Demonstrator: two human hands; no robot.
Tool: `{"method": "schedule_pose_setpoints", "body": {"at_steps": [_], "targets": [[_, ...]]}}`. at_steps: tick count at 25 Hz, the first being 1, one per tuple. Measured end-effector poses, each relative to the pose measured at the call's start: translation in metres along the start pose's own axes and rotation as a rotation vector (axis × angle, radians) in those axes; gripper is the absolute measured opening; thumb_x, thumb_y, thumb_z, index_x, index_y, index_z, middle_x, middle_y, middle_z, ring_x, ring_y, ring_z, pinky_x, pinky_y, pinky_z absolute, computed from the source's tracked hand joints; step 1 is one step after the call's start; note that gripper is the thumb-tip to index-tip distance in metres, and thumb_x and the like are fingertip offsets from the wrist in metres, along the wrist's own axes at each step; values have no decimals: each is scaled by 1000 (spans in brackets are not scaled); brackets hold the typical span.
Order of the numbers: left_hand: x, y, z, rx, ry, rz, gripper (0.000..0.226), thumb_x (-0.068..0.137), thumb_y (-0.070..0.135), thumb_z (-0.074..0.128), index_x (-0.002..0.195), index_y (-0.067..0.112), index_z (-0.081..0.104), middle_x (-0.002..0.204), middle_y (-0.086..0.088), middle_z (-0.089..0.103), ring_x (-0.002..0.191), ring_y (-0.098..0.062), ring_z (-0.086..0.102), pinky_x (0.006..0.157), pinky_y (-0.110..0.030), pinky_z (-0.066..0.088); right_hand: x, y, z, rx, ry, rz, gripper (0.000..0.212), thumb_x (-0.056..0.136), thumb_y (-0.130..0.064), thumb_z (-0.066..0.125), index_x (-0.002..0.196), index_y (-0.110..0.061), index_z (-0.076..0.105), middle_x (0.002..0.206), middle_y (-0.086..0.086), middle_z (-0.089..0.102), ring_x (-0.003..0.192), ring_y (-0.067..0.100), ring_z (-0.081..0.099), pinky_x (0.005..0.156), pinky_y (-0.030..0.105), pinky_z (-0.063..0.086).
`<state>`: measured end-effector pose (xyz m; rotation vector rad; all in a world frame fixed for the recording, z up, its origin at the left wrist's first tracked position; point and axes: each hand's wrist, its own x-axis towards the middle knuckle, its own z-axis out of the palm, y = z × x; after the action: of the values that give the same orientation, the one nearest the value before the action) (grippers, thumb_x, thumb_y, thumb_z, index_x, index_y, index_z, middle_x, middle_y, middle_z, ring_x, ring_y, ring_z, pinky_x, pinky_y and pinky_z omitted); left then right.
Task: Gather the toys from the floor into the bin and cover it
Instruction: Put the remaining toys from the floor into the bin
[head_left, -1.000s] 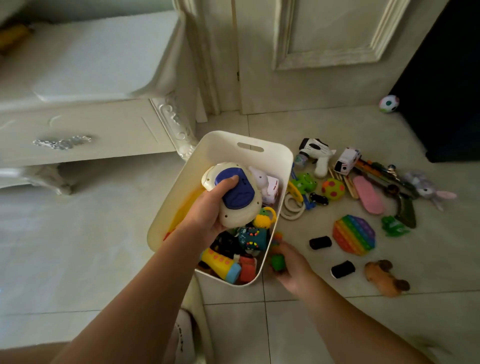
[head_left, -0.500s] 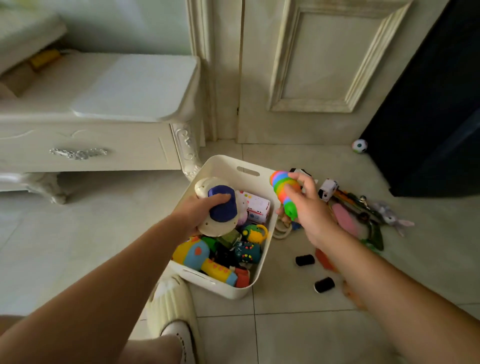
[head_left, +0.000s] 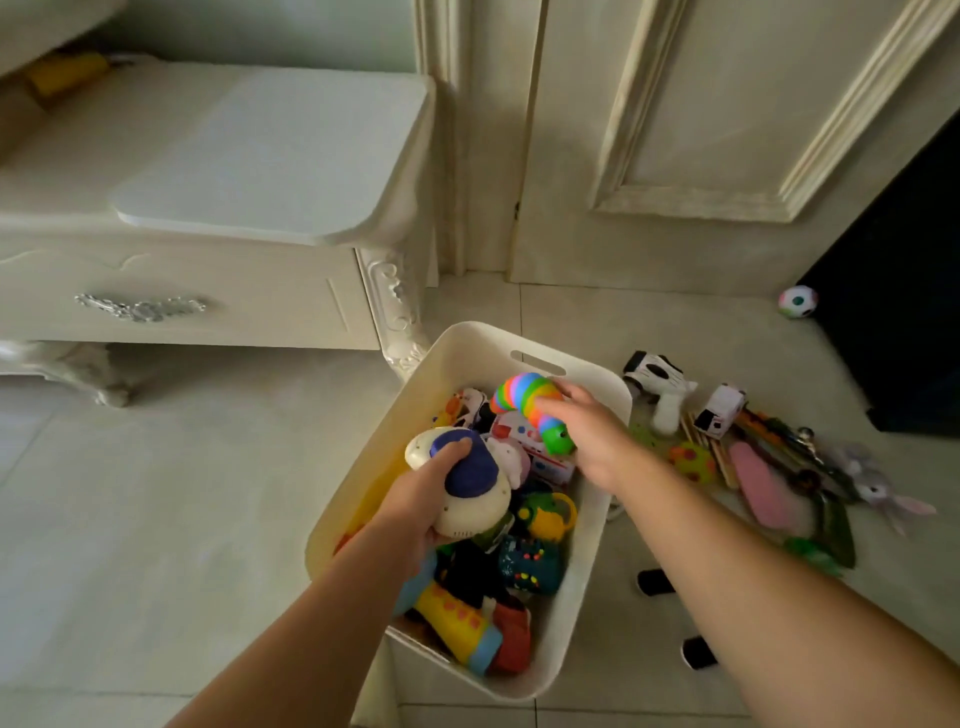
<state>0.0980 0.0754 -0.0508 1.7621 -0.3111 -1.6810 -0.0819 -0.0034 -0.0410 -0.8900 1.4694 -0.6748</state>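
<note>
A white plastic bin (head_left: 592, 545) stands on the tiled floor, filled with several toys. My left hand (head_left: 415, 499) grips a cream round toy with a blue top (head_left: 467, 483) over the bin's left side. My right hand (head_left: 592, 441) holds a rainbow segmented slug toy (head_left: 530, 402) above the far end of the bin. More toys lie on the floor to the right: a black-and-white toy gun (head_left: 660, 384), a small white truck (head_left: 719, 410), a pink flat piece (head_left: 758, 488), a grey plush rabbit (head_left: 878, 488). No lid is in view.
A cream carved cabinet (head_left: 208, 291) stands at the left, its leg touching the bin's far corner. A door (head_left: 675, 130) is behind. A small ball (head_left: 797, 301) lies by a dark object at the right. Two black cylinders (head_left: 654, 582) lie beside the bin.
My right hand lifted the rainbow slug from the floor beside the bin and carried it left over the bin. My left hand kept hold of the cream and blue toy.
</note>
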Motion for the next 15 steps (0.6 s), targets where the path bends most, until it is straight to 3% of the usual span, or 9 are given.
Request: {"method": "schedule_pose_setpoints", "body": {"at_steps": [5,9,12,13,15], "targets": [[26,1,-3,-90,-9,-38,50,74,50,74,107,16,58,99,-13,72,89,-31,71,85,-47,57,31,21,7,-222,111,79,58,93,-20,59,146,-23,37,137,7,50,120,25,52,91,30,45],[33,1,-3,-191,-90,-60,54,76,44,75,118,15,58,106,-14,72,94,-33,71,83,-47,58,38,30,15,-506,220,-128,38,94,-15,52,132,-21,55,127,5,59,114,25,56,95,34,47],[31,1,1,-207,-128,-70,57,78,41,74,124,15,55,110,-14,71,96,-33,70,77,-44,59,24,28,17,-711,448,-294,29,96,-16,48,121,-17,62,116,6,60,108,25,58,88,33,48],[27,2,3,-192,-143,-80,55,79,41,73,124,15,55,110,-14,71,96,-32,70,74,-42,59,17,27,19,-681,420,-321,26,97,-21,48,119,-19,62,114,4,60,106,23,58,87,33,48],[21,3,5,-145,-190,-111,54,80,42,71,125,15,55,111,-13,71,97,-30,70,73,-40,58,2,26,30,-518,83,-190,31,98,-41,46,122,-27,58,115,-3,60,107,17,57,88,33,48]]}}
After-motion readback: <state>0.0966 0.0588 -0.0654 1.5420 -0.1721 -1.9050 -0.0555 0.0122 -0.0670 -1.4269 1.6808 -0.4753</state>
